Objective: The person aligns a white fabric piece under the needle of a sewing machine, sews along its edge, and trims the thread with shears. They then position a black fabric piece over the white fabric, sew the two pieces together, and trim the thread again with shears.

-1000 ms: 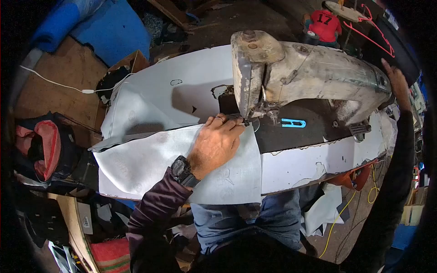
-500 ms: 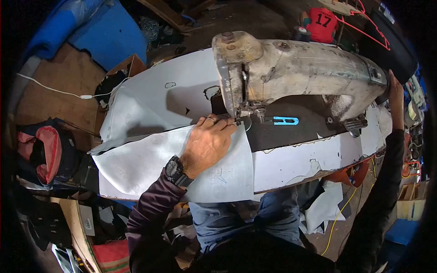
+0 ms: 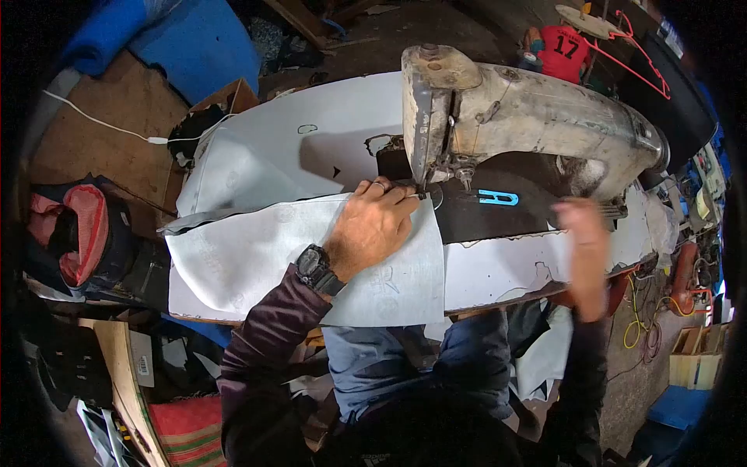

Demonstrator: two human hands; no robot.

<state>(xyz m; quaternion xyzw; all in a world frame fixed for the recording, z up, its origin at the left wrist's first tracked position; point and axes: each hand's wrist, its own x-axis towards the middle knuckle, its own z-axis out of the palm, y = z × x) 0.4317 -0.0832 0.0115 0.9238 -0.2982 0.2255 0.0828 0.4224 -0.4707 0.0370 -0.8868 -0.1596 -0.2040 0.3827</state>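
Center-left: pale cloth (image 3: 257,257), layer count unclear; 1 left hand (image 3: 372,226), fingers pressing its top edge. Center: 1 sewing machine (image 3: 537,109), 1 blue clipper (image 3: 498,198). Center-right: 1 right hand (image 3: 583,249), blurred, can't tell grip.

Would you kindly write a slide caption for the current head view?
Left hand on pale grey flexible sheet at a worn, beige metal sewing machine; blurred right hand near small blue thread snips.
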